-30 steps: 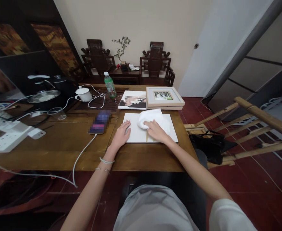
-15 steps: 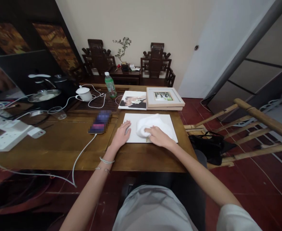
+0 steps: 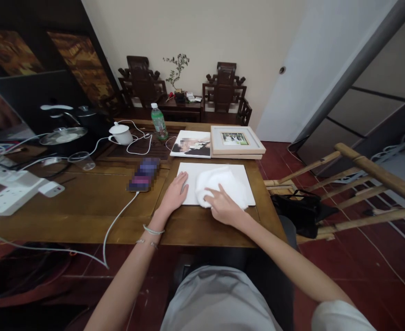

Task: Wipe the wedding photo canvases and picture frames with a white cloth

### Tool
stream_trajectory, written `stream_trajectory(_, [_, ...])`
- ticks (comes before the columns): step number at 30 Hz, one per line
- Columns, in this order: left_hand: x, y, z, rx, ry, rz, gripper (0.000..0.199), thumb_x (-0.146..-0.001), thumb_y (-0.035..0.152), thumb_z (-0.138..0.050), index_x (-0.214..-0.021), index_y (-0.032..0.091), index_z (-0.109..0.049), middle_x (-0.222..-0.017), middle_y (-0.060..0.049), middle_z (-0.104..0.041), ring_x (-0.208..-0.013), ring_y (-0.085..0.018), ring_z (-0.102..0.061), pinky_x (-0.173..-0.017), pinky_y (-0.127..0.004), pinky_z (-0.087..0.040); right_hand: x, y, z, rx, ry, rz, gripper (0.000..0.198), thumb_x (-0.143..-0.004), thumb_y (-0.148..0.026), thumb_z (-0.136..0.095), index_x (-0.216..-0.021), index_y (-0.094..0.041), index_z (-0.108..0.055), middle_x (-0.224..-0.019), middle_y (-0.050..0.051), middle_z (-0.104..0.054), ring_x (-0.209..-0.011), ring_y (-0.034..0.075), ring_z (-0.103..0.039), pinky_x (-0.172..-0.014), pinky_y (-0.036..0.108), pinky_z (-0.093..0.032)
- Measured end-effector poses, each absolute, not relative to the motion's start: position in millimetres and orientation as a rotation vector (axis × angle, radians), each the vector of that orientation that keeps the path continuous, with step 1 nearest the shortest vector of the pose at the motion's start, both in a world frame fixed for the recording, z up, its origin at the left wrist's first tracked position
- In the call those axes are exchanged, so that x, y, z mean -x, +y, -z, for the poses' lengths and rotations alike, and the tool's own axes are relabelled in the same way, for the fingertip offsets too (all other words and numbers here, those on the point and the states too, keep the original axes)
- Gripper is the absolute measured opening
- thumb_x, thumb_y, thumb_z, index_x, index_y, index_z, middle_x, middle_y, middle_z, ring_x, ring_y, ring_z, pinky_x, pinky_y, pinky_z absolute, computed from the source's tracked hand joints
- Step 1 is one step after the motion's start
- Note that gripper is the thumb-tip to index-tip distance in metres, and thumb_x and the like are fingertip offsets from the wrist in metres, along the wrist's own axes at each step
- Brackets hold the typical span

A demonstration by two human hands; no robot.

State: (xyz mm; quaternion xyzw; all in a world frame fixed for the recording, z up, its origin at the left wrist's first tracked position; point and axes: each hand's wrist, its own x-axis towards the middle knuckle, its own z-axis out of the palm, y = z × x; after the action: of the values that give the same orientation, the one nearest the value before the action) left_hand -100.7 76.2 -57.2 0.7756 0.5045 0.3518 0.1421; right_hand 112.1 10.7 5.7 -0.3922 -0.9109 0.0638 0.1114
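A flat white board lies on the wooden table in front of me. Bunched and partly spread over its right half is a white cloth. My right hand presses on the cloth's near edge with bent fingers holding it, the index finger sticking out. My left hand rests flat at the board's left edge, fingers stretched and holding nothing. What is under the cloth is hidden.
Behind the board lie a photo panel and stacked picture frames. To the left are a phone on a cable, a green bottle, a lidded white cup, a plastic cup and a power strip. A bamboo chair stands right.
My right hand has slid a little toward me with the cloth, whose near edge now hangs over the board's front edge. My left hand has stayed in place.
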Motion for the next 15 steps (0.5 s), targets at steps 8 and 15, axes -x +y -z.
stream_trajectory(8, [102,79,61,-2.278,1.472,-0.959,0.047,-0.09,0.029,-0.036,-0.131,0.009,-0.048,-0.141,-0.016,-0.044,-0.136,-0.027,-0.033,-0.112,-0.046,-0.026,-114,2,-32,1.174,-2.799,-0.292,0.033,-0.07,-0.004,-0.038,-0.092,-0.017,-0.059,-0.082,0.009,-0.064,-0.08,0.022,-0.059,-0.081,0.032,-0.041])
stream_trajectory(15, [102,80,63,-2.229,1.447,-0.991,0.047,-0.092,0.033,-0.034,-0.13,0.01,-0.049,-0.142,-0.014,-0.044,-0.136,-0.025,-0.033,-0.113,-0.045,-0.024,-85,82,-19,1.454,-2.58,-0.152,0.039,-0.077,-0.005,-0.037,-0.109,-0.014,-0.057,-0.103,0.016,-0.063,-0.099,0.028,-0.057,-0.094,0.045,-0.034])
